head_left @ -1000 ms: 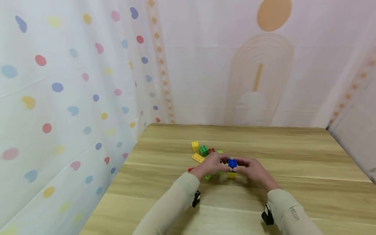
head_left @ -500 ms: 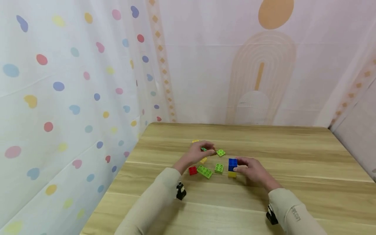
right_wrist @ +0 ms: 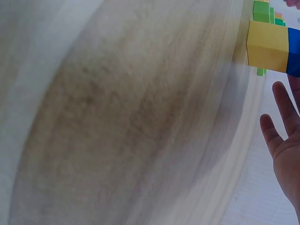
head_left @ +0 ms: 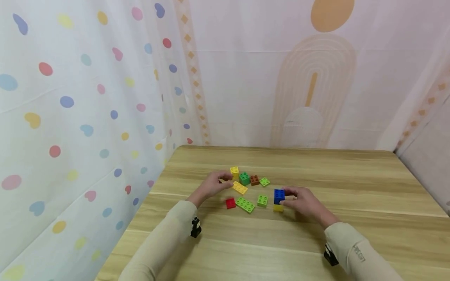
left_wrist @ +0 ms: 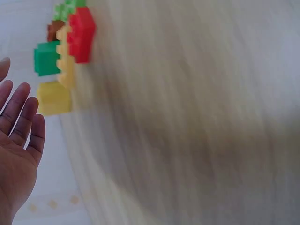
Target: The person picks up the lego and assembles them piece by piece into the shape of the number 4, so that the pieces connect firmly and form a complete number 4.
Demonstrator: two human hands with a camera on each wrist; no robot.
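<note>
My right hand (head_left: 304,201) pinches a blue brick (head_left: 279,196) between thumb and fingers. Beneath it a yellow brick (right_wrist: 267,45) is joined to the blue one, a short stack of two. My left hand (head_left: 212,185) hovers with loose fingers and holds nothing; its fingertips are beside a flat yellow-orange brick (head_left: 240,187). Close by are a small yellow brick (head_left: 234,171), a dark green brick (head_left: 244,178) and a brown brick (head_left: 254,180). In the left wrist view the fingers look straight and apart from the bricks.
Nearer the person lie a red brick (head_left: 230,203), a long lime-green brick (head_left: 245,205) and a square lime-green brick (head_left: 262,200). Another thin lime-green brick (head_left: 264,182) lies farther back. The wooden table (head_left: 351,171) ends at a patterned curtain (head_left: 239,97).
My left hand has left the blue and yellow stack and moved left past the loose bricks, uncovering them. My right hand keeps its hold on the stack, nearly still.
</note>
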